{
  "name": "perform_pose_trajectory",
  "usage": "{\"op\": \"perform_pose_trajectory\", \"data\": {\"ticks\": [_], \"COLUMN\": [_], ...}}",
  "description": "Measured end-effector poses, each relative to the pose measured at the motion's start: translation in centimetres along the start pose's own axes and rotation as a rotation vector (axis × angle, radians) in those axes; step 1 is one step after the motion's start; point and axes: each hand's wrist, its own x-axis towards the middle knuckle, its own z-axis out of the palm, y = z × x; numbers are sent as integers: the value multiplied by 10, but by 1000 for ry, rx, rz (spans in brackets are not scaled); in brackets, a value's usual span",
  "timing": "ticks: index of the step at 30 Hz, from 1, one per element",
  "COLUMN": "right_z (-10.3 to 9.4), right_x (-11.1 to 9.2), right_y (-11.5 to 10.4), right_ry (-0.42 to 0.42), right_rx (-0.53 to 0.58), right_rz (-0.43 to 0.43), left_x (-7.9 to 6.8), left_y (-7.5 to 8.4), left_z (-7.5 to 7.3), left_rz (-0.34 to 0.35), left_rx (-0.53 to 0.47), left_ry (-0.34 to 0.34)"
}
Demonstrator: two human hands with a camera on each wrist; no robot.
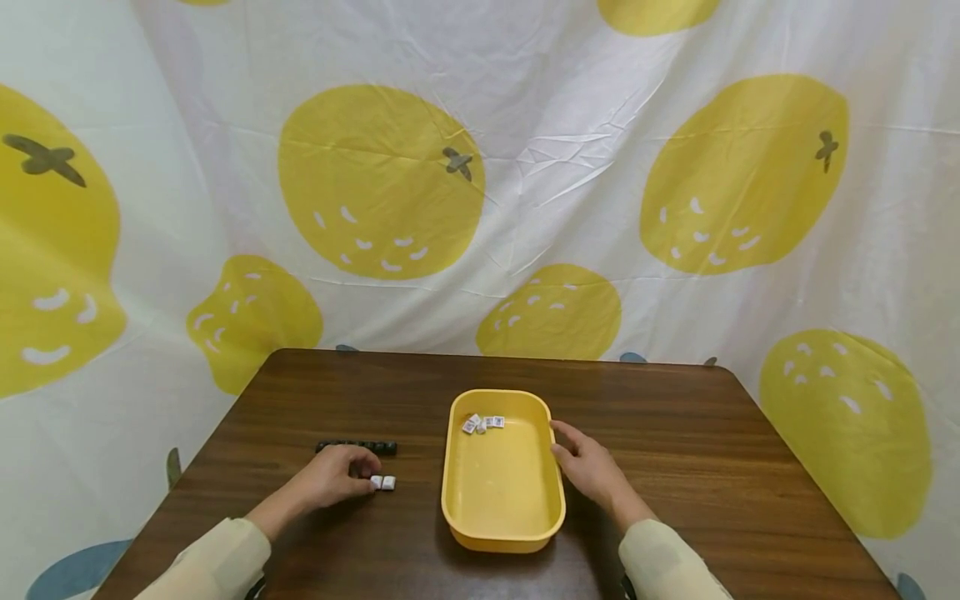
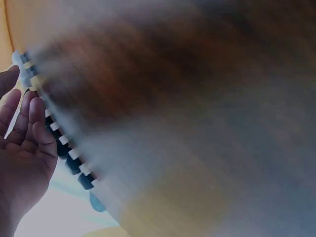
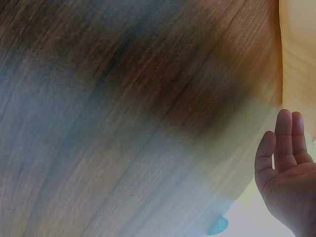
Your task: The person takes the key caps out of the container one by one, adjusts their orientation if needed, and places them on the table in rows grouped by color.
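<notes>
In the head view my left hand (image 1: 337, 477) is at the left of the table, its thumb and forefinger pinching the nearer end of a pair of small white cubes (image 1: 388, 482). Just behind it lies a row of small black blocks (image 1: 384, 448), partly hidden by the hand. The left wrist view has that hand (image 2: 29, 143) at its left edge, beside the dark row (image 2: 74, 165). A yellow plastic tub (image 1: 502, 492) stands in the middle. Several white cubes with printed faces (image 1: 480, 424) lie at its far end. My right hand (image 1: 592, 471) rests its extended fingers against the tub's right rim.
The brown wooden table (image 1: 697, 467) has rounded far corners. Behind it hangs a white curtain (image 1: 555, 200) printed with yellow lemons. The tub's side wall (image 3: 298, 59) rises at the right of the right wrist view.
</notes>
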Motion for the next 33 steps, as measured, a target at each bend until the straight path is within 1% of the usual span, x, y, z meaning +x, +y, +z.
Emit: {"op": "perform_pose_trajectory", "data": {"ticks": [5, 6, 9, 13, 17, 19, 22, 26, 29, 33], "right_z": [0, 0, 0, -1, -1, -1, 0, 1, 3, 4], "right_x": [0, 0, 0, 0, 0, 0, -1, -2, -3, -4], "right_y": [0, 0, 0, -1, -1, -1, 0, -1, -1, -2], "right_ry": [-2, -1, 2, 6, 6, 5, 6, 12, 13, 15], "right_rx": [0, 1, -10, -18, -16, -15, -11, 21, 69, 147], "right_rz": [0, 3, -4, -12, -10, -11, -13, -3, 8, 20], "left_x": [9, 12, 23, 44, 70, 84, 105, 126, 136, 145], "left_y": [8, 11, 21, 40, 64, 77, 92, 105, 108, 108], "left_z": [-3, -4, -5, -5, 0, 4, 13, 26, 36, 46], "left_rz": [22, 30, 25, 27, 62, 84, 105, 123, 116, 67], "left_rx": [5, 6, 16, 10, 6, 28, 98, 226, 332, 420], "left_ry": [15, 14, 16, 15, 18, 24, 28, 37, 53, 74]}}
